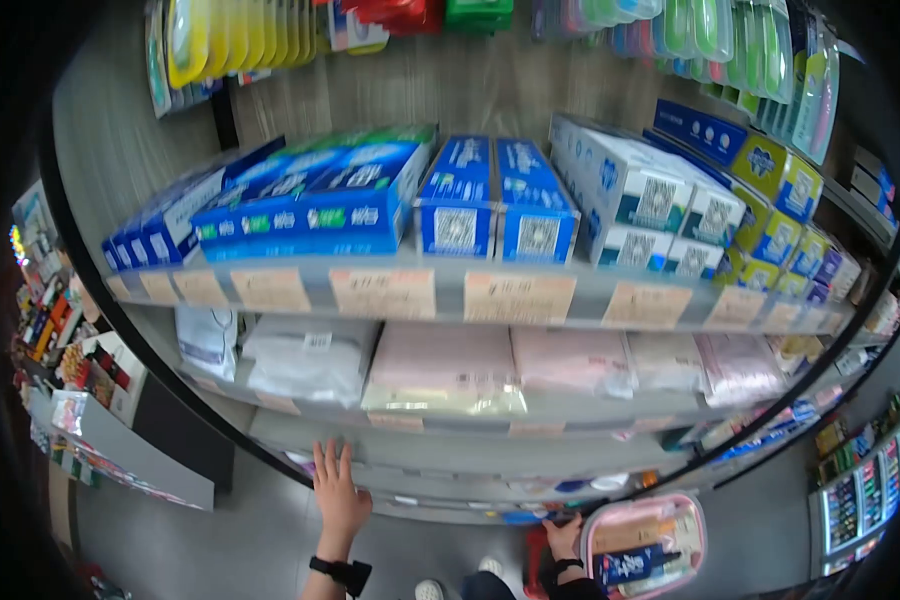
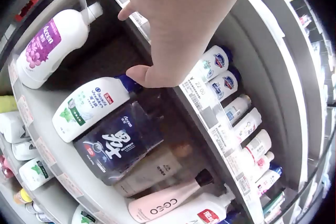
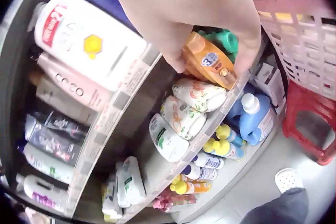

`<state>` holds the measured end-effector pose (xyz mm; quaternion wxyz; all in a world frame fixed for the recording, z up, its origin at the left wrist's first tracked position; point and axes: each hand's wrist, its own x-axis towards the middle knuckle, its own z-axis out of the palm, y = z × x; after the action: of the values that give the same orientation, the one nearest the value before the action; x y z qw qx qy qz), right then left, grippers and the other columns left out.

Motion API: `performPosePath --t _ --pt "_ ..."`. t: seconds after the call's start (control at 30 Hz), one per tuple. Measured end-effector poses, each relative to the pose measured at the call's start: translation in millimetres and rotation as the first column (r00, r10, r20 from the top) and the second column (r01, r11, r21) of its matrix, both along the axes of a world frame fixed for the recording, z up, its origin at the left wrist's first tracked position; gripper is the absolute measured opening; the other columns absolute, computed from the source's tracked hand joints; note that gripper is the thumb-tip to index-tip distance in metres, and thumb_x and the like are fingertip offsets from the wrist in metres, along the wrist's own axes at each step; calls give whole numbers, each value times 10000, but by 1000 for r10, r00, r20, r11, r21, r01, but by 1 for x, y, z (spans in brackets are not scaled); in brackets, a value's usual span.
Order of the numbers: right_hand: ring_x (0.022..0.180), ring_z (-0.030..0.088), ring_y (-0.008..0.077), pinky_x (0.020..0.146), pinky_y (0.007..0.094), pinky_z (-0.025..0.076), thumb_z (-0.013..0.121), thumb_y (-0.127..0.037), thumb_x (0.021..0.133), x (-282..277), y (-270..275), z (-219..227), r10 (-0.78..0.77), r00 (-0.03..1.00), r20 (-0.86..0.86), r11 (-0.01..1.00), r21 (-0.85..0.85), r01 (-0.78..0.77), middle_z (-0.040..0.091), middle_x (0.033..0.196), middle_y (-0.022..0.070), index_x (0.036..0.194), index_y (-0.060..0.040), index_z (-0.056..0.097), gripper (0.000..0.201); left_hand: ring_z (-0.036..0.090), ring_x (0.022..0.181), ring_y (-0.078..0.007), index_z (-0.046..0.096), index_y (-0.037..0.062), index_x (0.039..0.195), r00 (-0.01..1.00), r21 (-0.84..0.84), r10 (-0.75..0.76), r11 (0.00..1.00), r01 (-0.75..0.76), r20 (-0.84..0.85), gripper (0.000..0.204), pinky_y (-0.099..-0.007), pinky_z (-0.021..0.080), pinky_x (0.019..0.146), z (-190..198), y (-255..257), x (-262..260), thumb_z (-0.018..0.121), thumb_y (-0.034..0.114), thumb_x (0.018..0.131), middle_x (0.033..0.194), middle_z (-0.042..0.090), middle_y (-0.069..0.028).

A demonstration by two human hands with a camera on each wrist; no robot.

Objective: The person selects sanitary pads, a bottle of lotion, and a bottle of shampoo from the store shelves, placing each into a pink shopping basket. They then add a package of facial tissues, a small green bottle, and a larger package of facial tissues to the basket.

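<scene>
My left hand (image 1: 340, 500) is at a lower shelf, fingers spread. In the left wrist view the left hand (image 2: 176, 29) reaches over the shelf's edge, its thumb by the dark blue cap of a white bottle (image 2: 92, 106); whether they touch is unclear. Beside that bottle stands a dark blue pack (image 2: 118, 142). In the right wrist view my right hand (image 3: 194, 14) grips an orange bottle (image 3: 210, 61) between thumb and fingers, next to a green-capped bottle (image 3: 227, 40) and several white floral bottles (image 3: 181, 116). From above, the right hand (image 1: 564, 540) appears low, left of a pink basket.
The pink basket (image 1: 590, 540) holds several packages and stands by a red stool (image 3: 307, 119). Boxes (image 1: 300, 210) and wrapped packs (image 1: 445, 365) fill the upper shelves. Blue jugs (image 3: 257, 121) and small bottles line the lowest shelf. A counter (image 1: 140, 450) stands to the left.
</scene>
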<state>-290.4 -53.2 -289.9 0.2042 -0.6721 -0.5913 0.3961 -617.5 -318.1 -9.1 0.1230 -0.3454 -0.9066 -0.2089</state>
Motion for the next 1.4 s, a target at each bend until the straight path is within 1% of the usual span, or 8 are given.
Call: performPosePath --t 0.33,0.5,0.67,0.77,0.93,0.97,1.13,1.4 --pt "1242 362 517 1109 534 271 717 -181 761 -34 73 -98 -104 987 121 992 79 95 381 1337 354 1394 10 334 764 234 1389 -508 419 30 1325 994 20 103 995 -103 -30 798 -550 316 1092 -4 21 3 677 79 572 1408 368 -250" --pt "1232 444 415 1064 501 343 568 -237 901 -33 104 -182 339 860 381 936 -49 -347 530 1280 231 1346 -12 421 521 233 1390 -507 425 12 1298 991 -9 131 991 -131 -35 765 -554 317 1082 -11 21 1 688 88 584 1383 375 -273" --pt "1127 523 338 985 468 422 555 -264 930 -39 115 -261 -238 790 -565 971 -111 213 572 1220 171 1278 -36 484 422 230 1386 -518 420 8 1293 991 -18 131 991 -131 -33 784 -563 351 1039 -19 19 -2 713 104 572 1371 381 -276" --pt "1071 578 324 954 434 442 572 -229 914 -41 106 -241 -377 641 -668 917 -173 360 618 1195 165 1201 -23 564 354 228 1387 -516 416 16 1301 992 -14 119 993 -119 -31 796 -562 352 1047 -20 18 -2 714 99 567 1380 378 -274" --pt "945 624 292 843 357 505 697 40 762 -30 67 -125 -216 937 -274 965 87 248 648 1056 151 1131 -33 518 416 214 1394 -514 409 33 1320 996 -10 93 996 -93 4 811 -556 338 1069 -8 20 2 711 93 570 1396 375 -263" --pt "888 605 260 825 344 513 700 120 719 -16 85 -231 -333 505 -797 934 -202 296 590 957 92 1074 -78 441 482 207 1399 -509 406 38 1327 996 -4 85 996 -85 -12 818 -556 334 1071 -9 20 1 712 93 571 1402 372 -259" --pt "945 578 212 795 320 521 687 86 752 4 33 -151 -146 926 -348 979 84 185 535 1053 122 1082 -102 405 473 200 1406 -500 400 47 1345 998 20 62 998 -62 19 834 -563 323 1073 -5 19 3 711 87 572 1414 369 -250" --pt "655 634 169 550 321 526 765 -22 727 61 -51 -37 -59 675 -735 991 -125 -50 612 829 112 1048 -25 503 414 197 1412 -485 407 38 1352 999 29 9 1000 -8 -37 846 -566 287 1105 -14 9 -1 710 63 563 1421 374 -236"
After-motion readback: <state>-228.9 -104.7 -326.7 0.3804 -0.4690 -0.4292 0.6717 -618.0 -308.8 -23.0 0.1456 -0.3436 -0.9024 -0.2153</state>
